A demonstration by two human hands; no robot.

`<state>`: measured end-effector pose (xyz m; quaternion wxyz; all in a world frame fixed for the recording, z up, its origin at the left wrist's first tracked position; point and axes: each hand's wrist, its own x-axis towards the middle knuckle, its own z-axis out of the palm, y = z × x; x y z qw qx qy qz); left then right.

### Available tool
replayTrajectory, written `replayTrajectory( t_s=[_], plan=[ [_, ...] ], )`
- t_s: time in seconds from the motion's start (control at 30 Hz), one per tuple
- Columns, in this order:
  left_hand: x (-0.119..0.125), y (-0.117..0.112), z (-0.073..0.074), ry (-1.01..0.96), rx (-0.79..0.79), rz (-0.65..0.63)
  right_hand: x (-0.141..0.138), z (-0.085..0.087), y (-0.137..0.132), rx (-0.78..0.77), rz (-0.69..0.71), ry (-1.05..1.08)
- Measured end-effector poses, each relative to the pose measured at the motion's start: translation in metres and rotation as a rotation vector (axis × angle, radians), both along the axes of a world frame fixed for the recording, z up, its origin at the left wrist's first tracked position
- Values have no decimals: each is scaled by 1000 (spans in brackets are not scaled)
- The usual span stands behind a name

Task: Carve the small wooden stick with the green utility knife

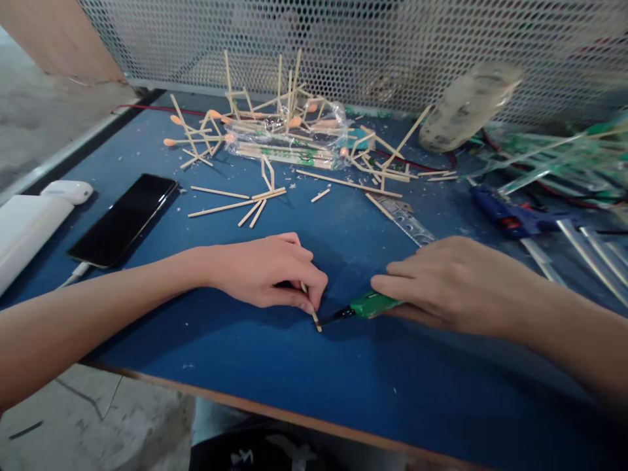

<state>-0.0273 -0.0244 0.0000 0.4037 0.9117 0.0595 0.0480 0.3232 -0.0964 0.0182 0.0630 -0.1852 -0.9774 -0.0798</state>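
My left hand (267,269) rests on the blue table (304,379), its fingers pinched on a thin wooden stick (314,315) whose end pokes out below the fingertips. My right hand (454,282) is closed over a green-handled cutter (369,305). The cutter's dark blade tip (338,316) points left and almost touches the stick's end. Both hands lie close to the table's near middle.
A pile of wooden sticks and a clear packet (289,140) lies at the back. A black phone (125,219) and white cases (29,222) sit at left. A clear ruler (407,222), a blue glue gun (515,219) and a perforated metal screen (343,46) are at right and behind.
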Motion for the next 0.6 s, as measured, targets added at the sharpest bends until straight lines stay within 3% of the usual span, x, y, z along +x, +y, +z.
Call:
replayTrajectory(
  t_s=[0.17,0.6],
  plan=[
    [1,1,0,-18,2,-21,-1,-2,3,12,-41,-43],
    [1,1,-1,11,2,-12,1,-7,6,-54,13,-8]
  ],
)
